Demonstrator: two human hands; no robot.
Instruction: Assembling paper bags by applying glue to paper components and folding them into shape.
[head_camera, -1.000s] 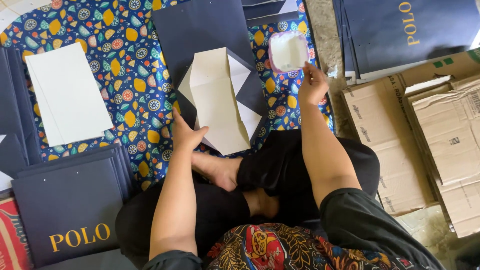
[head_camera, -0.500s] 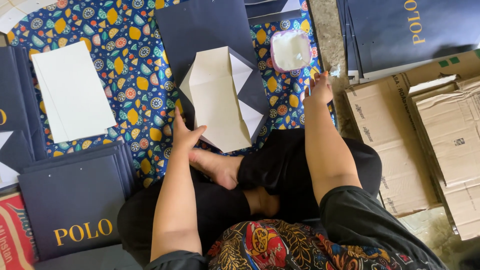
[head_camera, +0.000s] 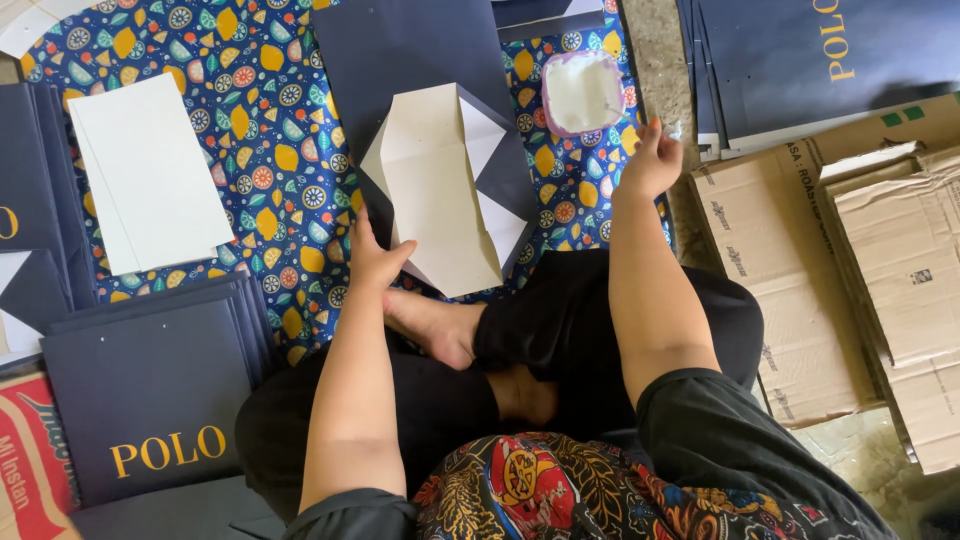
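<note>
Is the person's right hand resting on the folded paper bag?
No, the right hand is off to the side near the small white tub; only the left hand touches the bag.

flattened brown cardboard boxes (head_camera: 800, 260) lie at right; navy paper bags with gold lettering (head_camera: 150, 400) stack lower left and top right (head_camera: 800, 50); a red printed carton (head_camera: 30, 460) sits at the bottom-left corner.

Matt navy paper bag (head_camera: 440, 190) with plain white inside lies on a patterned cloth mat (head_camera: 270, 150), beside rough brown cardboard boxes (head_camera: 800, 270)
</note>
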